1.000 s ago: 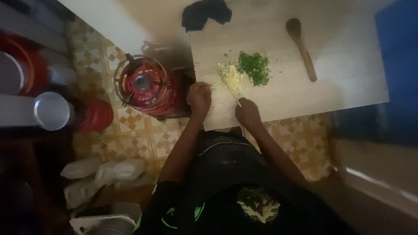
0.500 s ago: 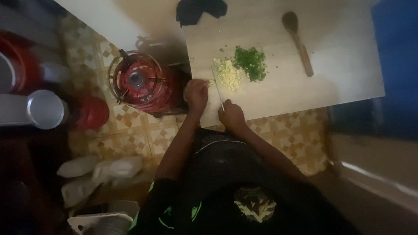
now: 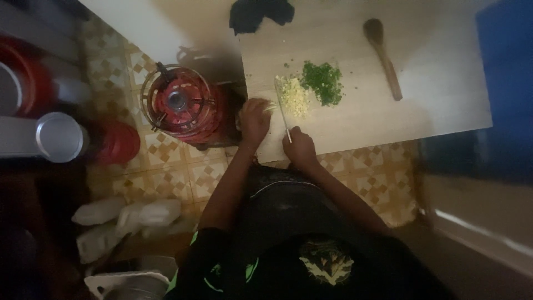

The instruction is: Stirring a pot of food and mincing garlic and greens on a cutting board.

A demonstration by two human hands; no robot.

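Observation:
A pale wooden board point(image 3: 366, 119) lies on the tiled floor in front of me. My right hand point(image 3: 300, 147) grips a knife point(image 3: 283, 111) whose thin blade points away from me, next to a pile of pale chopped bits point(image 3: 293, 95). My left hand point(image 3: 254, 119) rests at the board's left edge, fingers closed on a small pale piece just left of the blade. A heap of chopped green herbs point(image 3: 323, 82) sits right of the pale pile.
A wooden spoon point(image 3: 383, 55) lies on the board's far right. A dark cloth point(image 3: 261, 12) is at its far edge. A red stove point(image 3: 180, 103) stands to the left, with a steel pot point(image 3: 58, 136), a red lid point(image 3: 116, 143) and white bags point(image 3: 130, 216).
My right hand with the knife has shifted left along the board's near edge, toward my left hand. The blade now stands beside the pale pile. The view has drifted slightly.

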